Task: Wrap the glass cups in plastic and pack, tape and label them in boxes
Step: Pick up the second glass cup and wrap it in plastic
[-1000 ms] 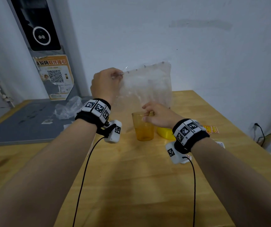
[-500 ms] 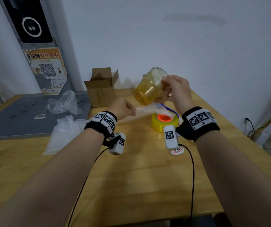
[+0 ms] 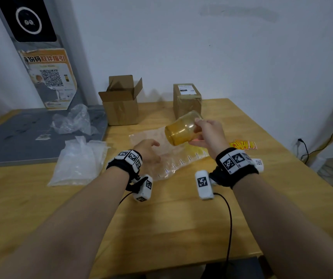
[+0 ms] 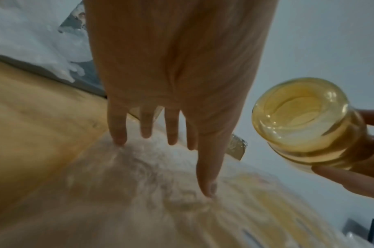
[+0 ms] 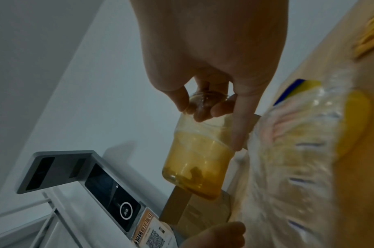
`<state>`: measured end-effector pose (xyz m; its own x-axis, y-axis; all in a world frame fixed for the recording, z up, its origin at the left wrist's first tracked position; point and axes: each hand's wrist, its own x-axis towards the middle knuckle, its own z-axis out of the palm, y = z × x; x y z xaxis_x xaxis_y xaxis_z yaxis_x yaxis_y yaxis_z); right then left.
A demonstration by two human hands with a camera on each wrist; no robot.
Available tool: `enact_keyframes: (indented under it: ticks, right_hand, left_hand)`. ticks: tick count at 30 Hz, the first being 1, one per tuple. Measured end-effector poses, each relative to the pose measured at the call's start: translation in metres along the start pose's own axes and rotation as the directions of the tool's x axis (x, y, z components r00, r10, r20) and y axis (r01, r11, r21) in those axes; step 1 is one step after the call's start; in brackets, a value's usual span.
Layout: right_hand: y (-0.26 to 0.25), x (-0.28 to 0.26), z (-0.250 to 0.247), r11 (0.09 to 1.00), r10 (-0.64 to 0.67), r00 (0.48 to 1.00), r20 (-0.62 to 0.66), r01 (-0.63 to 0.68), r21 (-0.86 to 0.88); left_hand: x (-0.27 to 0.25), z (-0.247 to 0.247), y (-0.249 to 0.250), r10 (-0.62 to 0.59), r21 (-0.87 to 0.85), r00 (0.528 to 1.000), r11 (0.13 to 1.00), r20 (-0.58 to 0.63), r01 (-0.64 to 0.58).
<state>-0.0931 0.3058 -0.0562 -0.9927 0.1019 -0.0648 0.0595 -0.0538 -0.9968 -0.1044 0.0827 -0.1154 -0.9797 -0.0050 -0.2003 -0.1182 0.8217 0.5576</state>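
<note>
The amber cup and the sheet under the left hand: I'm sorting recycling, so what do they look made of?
Amber cup: glass by the task, glossy and see-through with a thick base; from looks alone, possibly clear plastic. Sheet: thin clear plastic, apparently air-cushion wrap, crinkled and shiny.

Near table (image 3: 171, 218) bare — boxes (open (image 3: 121, 105), sealed (image 3: 186, 101)) block the back.

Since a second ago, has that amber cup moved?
Yes. The right hand now holds the cup tilted in the air above the plastic wrap; earlier it stood upright on the table.
</note>
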Motion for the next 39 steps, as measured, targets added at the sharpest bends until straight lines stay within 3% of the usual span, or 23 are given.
enact_keyframes:
  ticks: [3, 7, 13, 16, 19, 28, 31, 34, 37, 39]
  right_hand:
    - [0.015, 0.0, 0.002, 0.996, 0.059, 0.998, 0.031, -0.057, -0.064]
    - [0.026, 0.002, 0.003, 0.985, 0.087, 0.994, 0.07, -0.075, -0.154]
    - [0.033, 0.002, 0.004, 0.974, 0.112, 0.985, 0.129, -0.083, -0.21]
    - [0.037, 0.0, 0.003, 0.973, 0.132, 0.971, 0.202, -0.087, -0.214]
    - [0.038, 0.0, 0.006, 0.969, 0.169, 0.952, 0.256, -0.114, -0.218]
    - [0.039, 0.017, 0.036, 0.985, 0.173, 0.974, 0.148, -0.168, -0.048]
    - [0.04, 0.017, 0.045, 0.979, 0.19, 0.965, 0.182, -0.199, 0.035]
    - [0.041, 0.016, 0.052, 0.976, 0.157, 0.955, 0.252, -0.189, 0.109]
    - [0.04, 0.015, 0.056, 0.971, 0.091, 0.956, 0.28, -0.148, 0.189]
    - [0.04, 0.018, 0.057, 0.962, 0.067, 0.963, 0.261, -0.133, 0.24]
  left_hand:
    - [0.012, 0.015, -0.013, -0.069, 0.137, 0.997, 0.988, -0.047, 0.075]
    - [0.022, 0.012, -0.026, -0.079, 0.053, 0.985, 0.995, -0.156, 0.088]
    - [0.015, 0.006, -0.027, -0.161, 0.028, 0.971, 0.985, -0.178, 0.169]
    - [0.013, -0.002, -0.027, -0.22, -0.144, 0.965, 0.969, -0.141, 0.2]
    - [0.007, -0.012, -0.023, -0.197, -0.333, 0.971, 0.932, -0.134, 0.143]
    - [-0.023, -0.027, -0.01, 0.048, -0.489, 0.968, 0.856, -0.248, -0.168]
    - [-0.031, -0.025, -0.005, 0.139, -0.518, 0.961, 0.819, -0.239, -0.247]
    - [-0.034, -0.024, -0.007, 0.257, -0.443, 0.951, 0.842, -0.172, -0.307]
    - [-0.036, -0.028, -0.012, 0.192, -0.444, 0.961, 0.857, -0.2, -0.264]
    - [-0.035, -0.029, -0.018, 0.046, -0.513, 0.941, 0.829, -0.335, -0.223]
